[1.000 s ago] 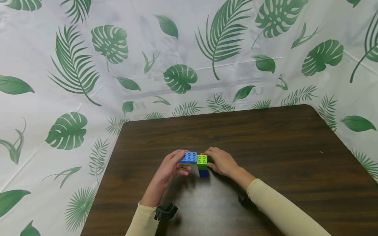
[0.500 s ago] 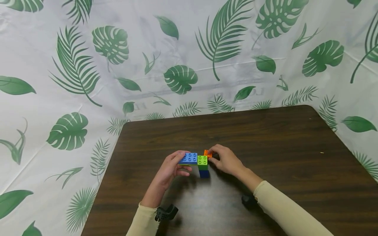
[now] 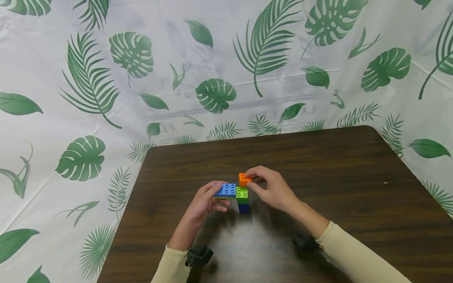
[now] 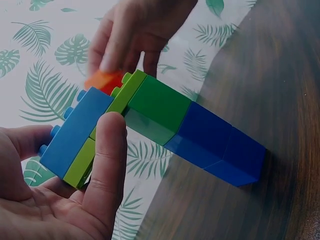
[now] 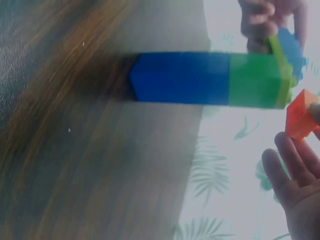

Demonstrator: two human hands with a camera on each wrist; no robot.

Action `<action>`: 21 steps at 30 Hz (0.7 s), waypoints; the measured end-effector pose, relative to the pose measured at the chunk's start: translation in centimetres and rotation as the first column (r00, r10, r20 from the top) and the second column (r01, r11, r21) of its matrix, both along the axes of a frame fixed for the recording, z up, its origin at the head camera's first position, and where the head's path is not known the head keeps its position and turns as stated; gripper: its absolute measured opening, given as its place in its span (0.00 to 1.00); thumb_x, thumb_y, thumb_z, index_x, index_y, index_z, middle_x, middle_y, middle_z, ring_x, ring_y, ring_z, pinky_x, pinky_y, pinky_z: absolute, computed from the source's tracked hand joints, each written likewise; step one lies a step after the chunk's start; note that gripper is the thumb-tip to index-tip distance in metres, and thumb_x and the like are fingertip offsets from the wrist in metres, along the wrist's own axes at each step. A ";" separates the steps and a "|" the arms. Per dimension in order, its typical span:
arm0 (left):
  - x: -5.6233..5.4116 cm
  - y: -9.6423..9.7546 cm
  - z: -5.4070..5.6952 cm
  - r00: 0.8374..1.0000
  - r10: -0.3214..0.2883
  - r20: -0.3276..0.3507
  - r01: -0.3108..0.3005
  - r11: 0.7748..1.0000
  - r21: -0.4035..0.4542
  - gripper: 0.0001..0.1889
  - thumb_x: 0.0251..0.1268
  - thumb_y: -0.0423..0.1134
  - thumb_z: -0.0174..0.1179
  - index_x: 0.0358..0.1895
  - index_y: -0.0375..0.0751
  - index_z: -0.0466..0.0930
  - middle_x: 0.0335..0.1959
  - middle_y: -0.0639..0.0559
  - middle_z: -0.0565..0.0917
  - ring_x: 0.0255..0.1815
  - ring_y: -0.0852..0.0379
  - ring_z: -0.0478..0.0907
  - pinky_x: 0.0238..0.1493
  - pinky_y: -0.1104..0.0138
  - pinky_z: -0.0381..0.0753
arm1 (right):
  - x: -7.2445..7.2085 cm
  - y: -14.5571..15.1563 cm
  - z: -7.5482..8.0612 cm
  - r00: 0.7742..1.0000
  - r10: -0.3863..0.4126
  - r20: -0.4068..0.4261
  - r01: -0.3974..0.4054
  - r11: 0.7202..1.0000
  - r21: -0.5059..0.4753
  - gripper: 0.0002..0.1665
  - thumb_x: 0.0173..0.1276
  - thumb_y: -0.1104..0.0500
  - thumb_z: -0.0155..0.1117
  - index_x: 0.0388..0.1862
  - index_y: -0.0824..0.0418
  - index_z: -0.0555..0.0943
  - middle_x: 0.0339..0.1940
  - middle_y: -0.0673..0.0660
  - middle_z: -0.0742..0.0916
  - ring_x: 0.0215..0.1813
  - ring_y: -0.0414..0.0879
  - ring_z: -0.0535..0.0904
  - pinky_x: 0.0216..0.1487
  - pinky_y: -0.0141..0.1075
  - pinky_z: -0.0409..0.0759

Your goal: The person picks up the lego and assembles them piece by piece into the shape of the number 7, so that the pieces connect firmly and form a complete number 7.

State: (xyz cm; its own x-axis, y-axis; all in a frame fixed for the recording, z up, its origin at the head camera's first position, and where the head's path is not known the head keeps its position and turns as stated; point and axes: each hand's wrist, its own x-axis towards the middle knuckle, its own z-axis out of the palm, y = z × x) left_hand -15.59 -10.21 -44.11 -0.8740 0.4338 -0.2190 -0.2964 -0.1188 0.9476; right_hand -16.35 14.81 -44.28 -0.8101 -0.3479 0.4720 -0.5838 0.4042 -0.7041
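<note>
A tower of toy building bricks stands upright on the table. Its dark blue bricks (image 4: pixel 220 142) are lowest, a green brick (image 4: pixel 157 110) sits above them, and a lime green layer (image 3: pixel 242 192) with bare studs tops it. From the upper part a light blue brick (image 3: pixel 228 190) and lime beneath it jut out to the left. My left hand (image 3: pixel 201 205) grips this jutting part, thumb on top and fingers below. Between thumb and fingertips, my right hand (image 3: pixel 275 189) pinches an orange brick (image 3: pixel 243 180), close to the lime top. Whether the two touch I cannot tell.
The dark wooden table (image 3: pixel 318 165) extends around the tower. A white curtain (image 3: pixel 159 59) with green leaf prints hangs behind it and along the sides. A black band (image 3: pixel 199 256) is on the left wrist.
My right hand has drawn the orange brick out from behind the tower and raised it to its top. The left hand and the tower have stayed nearly still.
</note>
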 end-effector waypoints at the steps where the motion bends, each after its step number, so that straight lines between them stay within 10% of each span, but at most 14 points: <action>1: 0.0 0.0 0.0 1.000 -0.001 -0.001 0.001 1.000 0.002 0.26 0.77 0.51 0.49 0.63 0.31 0.69 0.43 0.45 0.82 0.33 0.51 0.83 0.35 0.65 0.85 | 0.2 -0.1 0.2 1.000 0.012 -0.005 -0.012 1.000 0.009 0.16 0.63 0.64 0.71 0.49 0.54 0.81 0.47 0.46 0.83 0.44 0.39 0.81 0.47 0.38 0.83; 21: 0.1 0.1 -0.4 1.000 0.004 -0.002 -0.004 1.000 0.031 0.26 0.77 0.50 0.49 0.63 0.31 0.67 0.45 0.43 0.80 0.34 0.53 0.84 0.37 0.65 0.84 | 2.3 -0.8 0.1 0.978 0.055 -0.201 -0.014 0.980 0.196 0.14 0.62 0.60 0.73 0.46 0.54 0.83 0.50 0.47 0.80 0.41 0.39 0.80 0.40 0.32 0.82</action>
State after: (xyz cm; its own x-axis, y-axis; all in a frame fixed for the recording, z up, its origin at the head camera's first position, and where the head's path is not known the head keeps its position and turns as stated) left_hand -15.50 -10.12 -44.46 -0.8762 0.4369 -0.2035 -0.2938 -0.1494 0.9441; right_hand -14.08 14.02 -44.19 -0.6892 -0.4744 0.5476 -0.7232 0.4976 -0.4790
